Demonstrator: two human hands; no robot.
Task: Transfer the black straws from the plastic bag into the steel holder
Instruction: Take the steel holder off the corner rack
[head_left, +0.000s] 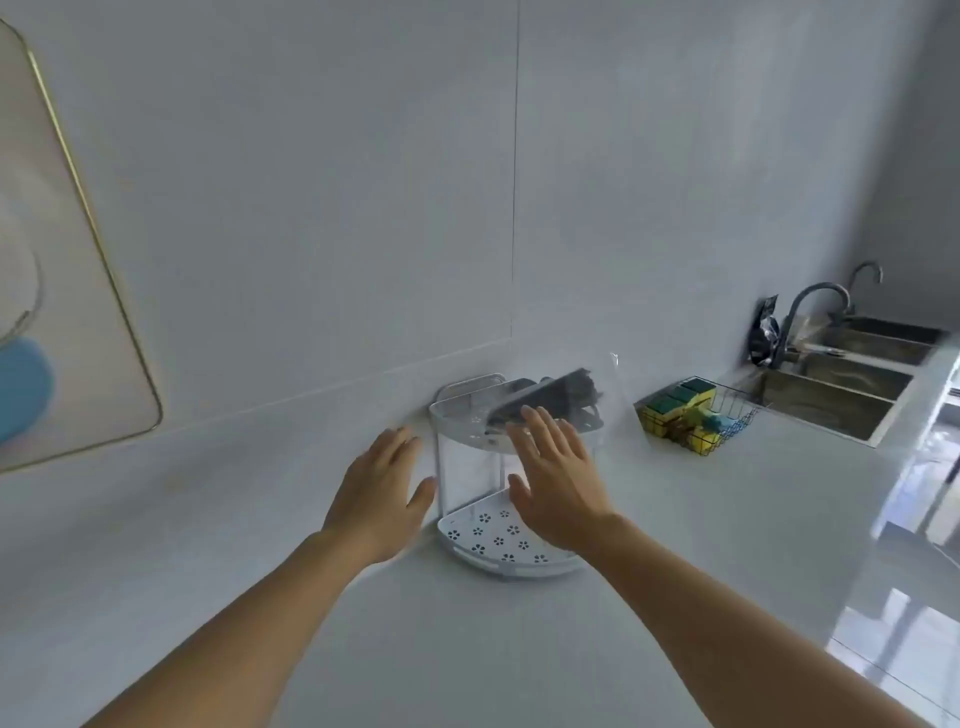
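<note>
Both forearms reach in low. My left hand (382, 486) and right hand (558, 480) have fingers (540, 434) spread, holding nothing. Straws (550, 397) in bag (605, 384) lie tilted on rack (470, 415) top tier, just past right fingertips. Looks light, slick, floppy film; I'd pinch bundle mid-length. Steel holder: can't spot it. Surface (467, 649) below.

Black straws (550, 400) in clear bag, tilted on rack's top tier.
</note>
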